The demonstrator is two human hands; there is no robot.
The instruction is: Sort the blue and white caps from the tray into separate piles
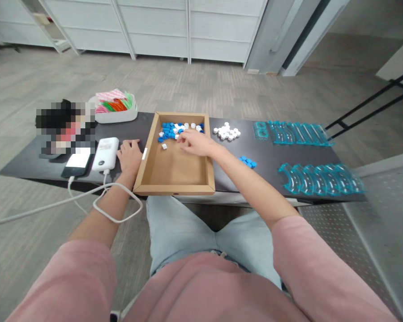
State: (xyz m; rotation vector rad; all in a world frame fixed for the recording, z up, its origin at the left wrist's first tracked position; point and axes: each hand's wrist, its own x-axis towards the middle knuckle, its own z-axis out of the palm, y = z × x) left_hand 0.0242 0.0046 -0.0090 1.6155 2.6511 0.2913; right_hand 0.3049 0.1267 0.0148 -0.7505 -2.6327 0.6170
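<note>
My right hand (197,143) reaches over the shallow cardboard box (174,188), its bent fingertips among small blue and white pieces. Its fingers look apart, with nothing visible held between them. Blue pieces (168,130) lie mixed with white ones toward the far end of the box, and a single white piece (164,146) sits nearer on the bare cardboard. My left hand (130,156) lies on the dark table with its fingers stretched out, between the box's left wall and a white power bank (105,154).
To the box's right are a white pile of pieces (227,132) and a small blue group (248,162). Clear teal plastic parts (298,133) stand in rows farther right. At left are a phone (77,162), a looped white cable (117,220) and a colourful basket (117,116).
</note>
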